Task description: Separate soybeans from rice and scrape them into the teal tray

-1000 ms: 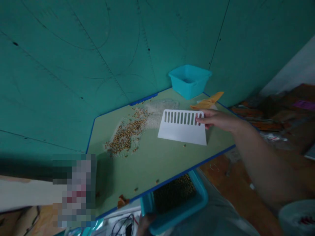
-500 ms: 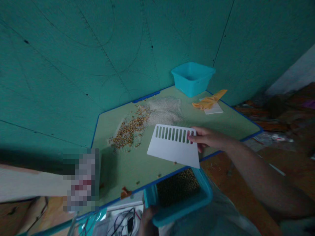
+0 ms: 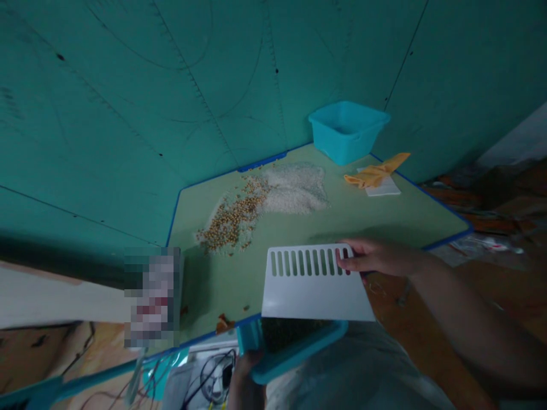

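Head view: my right hand (image 3: 374, 256) grips the scraper (image 3: 316, 299) by an upper corner, likely leaving its lower edge free, above the tabletop's (image 3: 239, 279) near edge. My left hand (image 3: 248, 370), finger closure unclear, probably steadies the blue tub (image 3: 299, 353) below. The scraper is white, flat, slotted along its top.

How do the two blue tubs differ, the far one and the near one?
The far tub stands on the table; the near tub is just past the table's near edge, with the left hand at its corner. The far tub shows in full; the white scraper partly hides the near tub. Both are blue and open-topped.
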Demonstrator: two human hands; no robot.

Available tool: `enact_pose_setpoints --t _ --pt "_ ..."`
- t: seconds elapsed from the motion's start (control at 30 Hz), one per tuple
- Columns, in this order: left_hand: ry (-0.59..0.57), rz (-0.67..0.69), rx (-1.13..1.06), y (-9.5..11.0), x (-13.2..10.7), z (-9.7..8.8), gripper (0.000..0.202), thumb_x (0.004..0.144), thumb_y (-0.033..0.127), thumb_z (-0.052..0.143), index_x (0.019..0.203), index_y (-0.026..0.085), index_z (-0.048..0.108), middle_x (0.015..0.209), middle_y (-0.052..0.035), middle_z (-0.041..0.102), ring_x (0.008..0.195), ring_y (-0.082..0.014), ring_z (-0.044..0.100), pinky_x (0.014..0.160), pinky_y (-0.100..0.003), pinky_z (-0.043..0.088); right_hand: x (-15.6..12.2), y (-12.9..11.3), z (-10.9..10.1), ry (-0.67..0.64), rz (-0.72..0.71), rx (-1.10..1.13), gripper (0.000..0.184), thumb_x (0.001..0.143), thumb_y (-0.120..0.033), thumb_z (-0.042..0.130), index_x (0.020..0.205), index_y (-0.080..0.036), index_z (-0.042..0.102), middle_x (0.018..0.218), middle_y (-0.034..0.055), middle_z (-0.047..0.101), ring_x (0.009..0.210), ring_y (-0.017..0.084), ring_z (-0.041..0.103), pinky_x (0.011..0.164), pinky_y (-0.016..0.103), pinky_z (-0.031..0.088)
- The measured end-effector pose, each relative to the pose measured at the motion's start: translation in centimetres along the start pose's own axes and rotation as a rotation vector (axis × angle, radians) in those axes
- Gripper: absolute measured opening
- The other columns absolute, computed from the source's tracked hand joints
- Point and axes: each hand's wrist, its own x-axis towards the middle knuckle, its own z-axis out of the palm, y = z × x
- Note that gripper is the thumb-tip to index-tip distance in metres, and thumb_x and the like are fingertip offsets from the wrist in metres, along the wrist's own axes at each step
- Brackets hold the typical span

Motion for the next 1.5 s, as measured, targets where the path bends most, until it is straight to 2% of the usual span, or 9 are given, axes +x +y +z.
enact_pose_setpoints --t 0.17,0.3,0.5,0.6,0.73,1.0,1.23,1.4,1.5 --pt "-0.046 -0.008 -0.003 0.3 -0.6 0.8 0.014 0.052 0.017 0.068 0.065 0.019 0.073 0.069 -0.0055 0.074 0.086 -0.0319 0.065 0.069 -0.039 0.054 0.0 -0.4 -0.3 0.024 -0.019 0.034 0.031 0.071 -0.043 0.063 0.086 -0.017 0.058 0.072 -0.0017 0.053 0.064 0.010 0.047 0.060 0.024 0.038" --pt "-0.006 0.014 0.011 0.4 -0.8 0.7 0.009 0.049 0.017 0.068 0.057 0.020 0.071 0.061 -0.0031 0.073 0.077 -0.0298 0.066 0.067 -0.038 0.054 1.3 -0.4 -0.6 0.211 -0.077 0.144 0.027 0.069 -0.043 0.064 0.070 -0.017 0.057 0.069 -0.0009 0.056 0.064 0.012 0.050 0.063 0.026 0.037" --pt "-0.008 0.058 0.037 0.1 -0.7 -0.9 0.014 0.051 0.021 0.068 0.063 0.016 0.073 0.066 -0.0037 0.074 0.064 -0.0240 0.065 0.070 -0.036 0.052 5.0 -1.4 0.0 0.448 -0.094 0.226 0.024 0.070 -0.041 0.063 0.081 -0.020 0.058 0.075 -0.0005 0.060 0.067 0.015 0.054 0.066 0.029 0.038" --pt "0.004 0.090 0.069 -0.1 -0.5 -2.0 0.012 0.055 0.023 0.067 0.063 0.016 0.072 0.070 -0.0042 0.074 0.063 -0.0231 0.064 0.072 -0.036 0.051 6.5 -2.1 0.8 0.388 -0.108 0.152 0.022 0.072 -0.041 0.060 0.079 -0.020 0.057 0.074 -0.0002 0.060 0.066 0.015 0.053 0.066 0.029 0.037" --pt "0.015 0.083 0.021 0.2 -0.6 -2.8 0.009 0.057 0.022 0.067 0.064 0.020 0.073 0.070 -0.0033 0.074 0.083 -0.0283 0.064 0.077 -0.036 0.050 7.9 -2.6 1.7 0.234 -0.150 0.061 0.019 0.076 -0.038 0.058 0.078 -0.019 0.056 0.075 -0.0001 0.059 0.070 0.014 0.052 0.067 0.027 0.037" --pt "0.013 0.101 0.027 1.1 -1.3 -2.3 0.008 0.056 0.022 0.069 0.062 0.019 0.073 0.064 -0.0054 0.073 0.090 -0.0324 0.063 0.074 -0.037 0.051 8.6 -4.3 0.9 -0.068 -0.076 -0.060 0.017 0.075 -0.034 0.060 0.076 -0.017 0.056 0.073 -0.0008 0.057 0.067 0.012 0.050 0.064 0.026 0.038" --pt "-0.034 0.072 -0.041 0.6 -0.9 -1.7 0.010 0.058 0.023 0.064 0.060 0.020 0.073 0.062 -0.0042 0.074 0.058 -0.0217 0.063 0.057 -0.031 0.051 11.5 -7.6 -0.6 0.236 -0.243 0.104 0.006 0.077 -0.027 0.058 0.078 -0.021 0.056 0.071 -0.0013 0.059 0.061 0.012 0.052 0.057 0.025 0.041" --pt "-0.068 0.000 -0.063 0.5 -1.0 -1.2 0.013 0.058 0.019 0.066 0.068 0.020 0.075 0.069 -0.0047 0.075 0.080 -0.0288 0.065 0.071 -0.037 0.052 14.4 -7.6 0.1 0.379 -0.424 0.210 0.020 0.074 -0.019 0.056 0.093 -0.025 0.051 0.095 -0.0004 0.061 0.086 0.017 0.057 0.069 0.030 0.047" --pt "-0.035 0.025 -0.070 0.6 -1.1 -0.8 0.014 0.057 0.018 0.068 0.069 0.020 0.074 0.070 -0.0045 0.075 0.089 -0.0301 0.064 0.076 -0.039 0.051 14.7 -6.4 0.4 0.403 -0.455 0.204 0.021 0.074 -0.023 0.056 0.094 -0.024 0.050 0.090 -0.0003 0.061 0.083 0.017 0.057 0.070 0.031 0.046"
